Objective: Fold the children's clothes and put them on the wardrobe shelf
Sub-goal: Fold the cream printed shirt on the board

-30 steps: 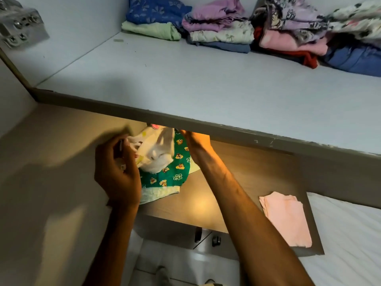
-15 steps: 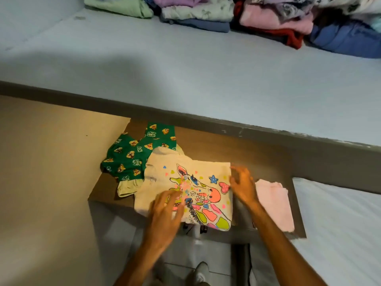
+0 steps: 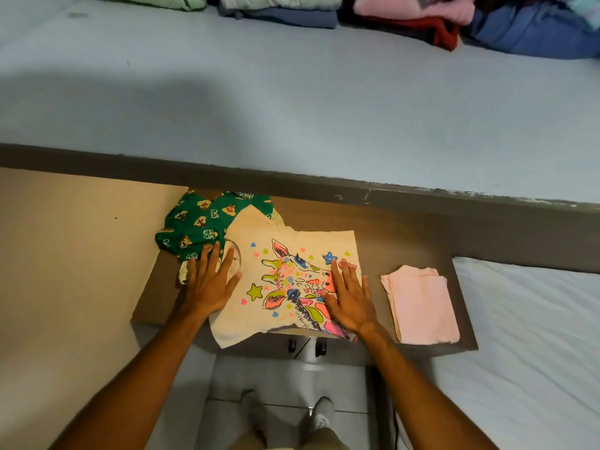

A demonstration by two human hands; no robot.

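A cream children's T-shirt (image 3: 285, 251) with a bright giraffe print lies spread flat on a brown tabletop (image 3: 402, 235). My left hand (image 3: 209, 280) rests flat, fingers apart, on the shirt's left edge near the collar. My right hand (image 3: 349, 295) lies flat, fingers apart, on the print at the shirt's right side. A green cartoon-print garment (image 3: 194, 227) lies crumpled behind the shirt at the left. A folded pink garment (image 3: 422, 303) sits to the right on the same tabletop. The wardrobe shelf (image 3: 292, 108), pale blue, runs above, with folded clothes stacked (image 3: 422, 17) along its back.
The shelf's dark front edge (image 3: 324, 181) overhangs the back of the tabletop. A beige wall panel (image 3: 65, 271) stands at the left. A white mattress (image 3: 526, 352) lies at the right. My feet (image 3: 285, 414) stand on a tiled floor below.
The shirt went from bunched in both hands under the shelf to spread flat on the tabletop. Both hands now press flat on it, further apart than half a second ago.
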